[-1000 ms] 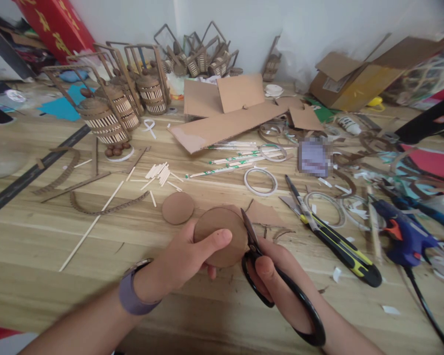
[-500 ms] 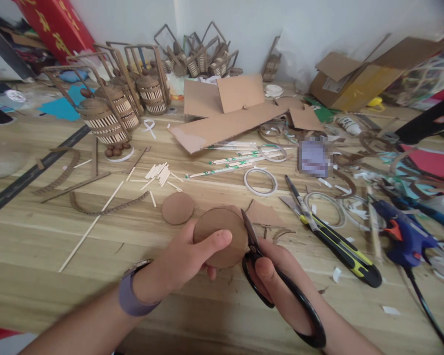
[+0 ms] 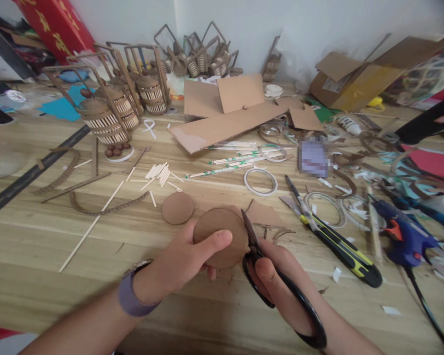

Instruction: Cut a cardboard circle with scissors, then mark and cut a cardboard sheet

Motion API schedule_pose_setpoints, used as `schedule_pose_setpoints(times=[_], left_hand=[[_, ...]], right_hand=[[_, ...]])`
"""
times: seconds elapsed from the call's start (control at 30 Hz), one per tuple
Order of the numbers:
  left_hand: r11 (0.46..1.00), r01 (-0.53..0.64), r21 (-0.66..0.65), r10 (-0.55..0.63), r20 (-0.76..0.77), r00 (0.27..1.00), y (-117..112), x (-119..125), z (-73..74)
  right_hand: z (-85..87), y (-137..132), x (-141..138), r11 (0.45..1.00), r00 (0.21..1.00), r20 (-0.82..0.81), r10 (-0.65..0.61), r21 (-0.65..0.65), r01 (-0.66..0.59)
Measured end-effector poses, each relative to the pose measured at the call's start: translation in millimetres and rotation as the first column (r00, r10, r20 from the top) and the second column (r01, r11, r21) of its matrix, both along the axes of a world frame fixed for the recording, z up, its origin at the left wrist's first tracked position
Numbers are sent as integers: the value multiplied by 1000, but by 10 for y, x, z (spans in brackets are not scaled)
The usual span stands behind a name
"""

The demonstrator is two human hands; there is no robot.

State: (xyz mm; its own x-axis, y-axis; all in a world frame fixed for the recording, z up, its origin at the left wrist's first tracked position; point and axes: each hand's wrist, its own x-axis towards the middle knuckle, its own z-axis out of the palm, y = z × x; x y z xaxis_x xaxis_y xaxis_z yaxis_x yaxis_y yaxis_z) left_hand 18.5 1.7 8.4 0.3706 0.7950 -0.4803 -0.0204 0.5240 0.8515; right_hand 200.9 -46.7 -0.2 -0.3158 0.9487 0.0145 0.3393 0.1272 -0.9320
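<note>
Nothing has plainly moved since the earlier frame: both hands, the scissors and the disc keep practically the same place. Beneath everything runs the wooden bench, with an open carton at its far right and a red box at far left. Flat cardboard lies between them, and small lidded baskets stand to its left. Nearer on the right lie a blue glue gun and a utility knife.

At the near edge, the right hand is curled through the handles of the black scissors, blades against the right rim of a round cardboard disc. How far the blades are parted is hard to tell. The left hand pinches that disc, thumb on top, fingers beneath. A smaller disc rests just beyond; short sticks are scattered past it.

To trim cleanly, I would turn the disc into steady blades, take shallow bites, and keep the left fingertips behind the cutting line.

As for writing, yellow characters on the red box are cropped and blurred; the carton's label and green print on the wrapped sticks are illegible.
</note>
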Motion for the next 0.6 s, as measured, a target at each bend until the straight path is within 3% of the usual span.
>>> schedule_pose_setpoints(times=[0.6], left_hand=[[1000,-19,-1,19,-3,1000,-12,-4,-11]], right_hand=[[11,17,-16,998,999,-43,-27,-56,24]])
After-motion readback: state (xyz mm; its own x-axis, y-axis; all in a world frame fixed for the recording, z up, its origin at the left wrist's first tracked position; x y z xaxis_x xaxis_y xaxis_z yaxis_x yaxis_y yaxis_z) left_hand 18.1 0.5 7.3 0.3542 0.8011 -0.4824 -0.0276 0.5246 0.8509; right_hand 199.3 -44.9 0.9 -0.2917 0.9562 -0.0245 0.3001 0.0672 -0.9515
